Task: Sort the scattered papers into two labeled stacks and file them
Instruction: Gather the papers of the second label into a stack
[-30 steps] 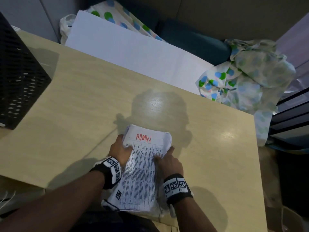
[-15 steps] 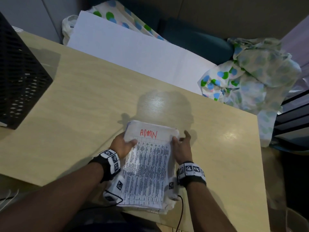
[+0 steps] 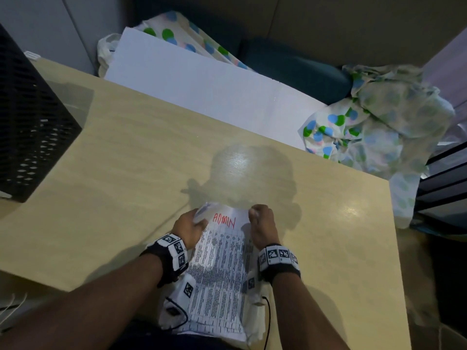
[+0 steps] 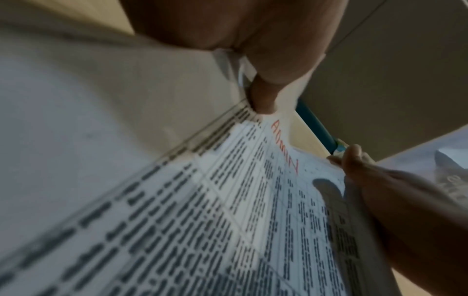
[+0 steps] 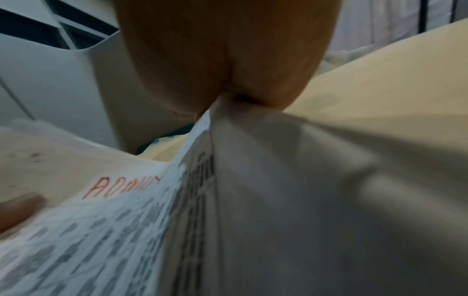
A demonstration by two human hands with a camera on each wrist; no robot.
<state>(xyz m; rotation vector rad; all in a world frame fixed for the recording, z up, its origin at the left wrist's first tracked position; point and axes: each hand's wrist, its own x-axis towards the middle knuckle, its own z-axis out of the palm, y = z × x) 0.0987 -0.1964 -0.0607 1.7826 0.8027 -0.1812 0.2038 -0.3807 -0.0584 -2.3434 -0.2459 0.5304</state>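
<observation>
A stack of printed papers [image 3: 219,269] with "ADMIN" in red at its top lies at the near edge of the tan table [image 3: 126,173], its lower end hanging over the edge. My left hand [image 3: 192,223] grips the stack's upper left corner, thumb on the top sheet. My right hand [image 3: 260,221] grips the upper right corner with curled fingers. In the left wrist view the left hand's thumb [image 4: 266,96] pinches the papers [image 4: 228,200]. The right wrist view shows the right hand [image 5: 228,60] pinching the paper edge [image 5: 210,160]. The stack's sides curl upward between the hands.
A black mesh bin [image 3: 27,122] stands on the table's far left. Behind the table lean a white board [image 3: 202,87] and dotted cloth [image 3: 374,127]. A dark shelf [image 3: 447,178] stands at the right.
Both hands slid up to the stack's top corners and closed on them. The papers' top edge has lifted and narrowed between the hands.
</observation>
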